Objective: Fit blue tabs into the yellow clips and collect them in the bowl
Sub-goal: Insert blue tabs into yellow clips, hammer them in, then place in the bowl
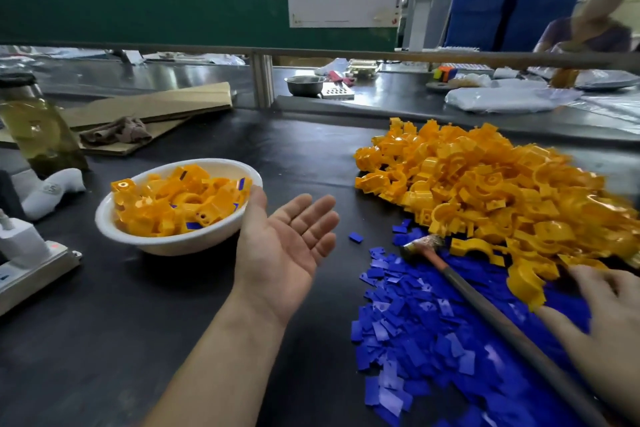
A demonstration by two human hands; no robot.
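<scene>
On the dark worktop (145, 322), a white bowl (173, 243) sits toward the left side, heaped with yellow clips (180, 201) that have blue tabs showing among them. The left hand (284, 253) is just to the right of the bowl, palm up and fingers spread; it holds nothing, and its thumb lies against the bowl's rim.

Toward the right edge of the worktop lies a big loose pile of yellow clips (502, 191). In front of it, nearer the person, a spread of blue tabs (433, 340) covers the surface, and a few tabs lie apart near the left hand's fingertips. A small hammer (485, 305) lies slantwise across the blue tabs, its head beside the near fringe of the yellow pile and its handle running toward the near right corner.

The right hand (602, 333) is at the right edge, fingers spread and pointing down onto the tabs where they meet the clips. It is blurred and partly cut off, so I cannot tell whether it grips anything.

Along the left edge stand a glass bottle (38, 128), a white charger on a power strip (34, 263) and flat cardboard (149, 111). A person (588, 28) sits beyond the far rail.
</scene>
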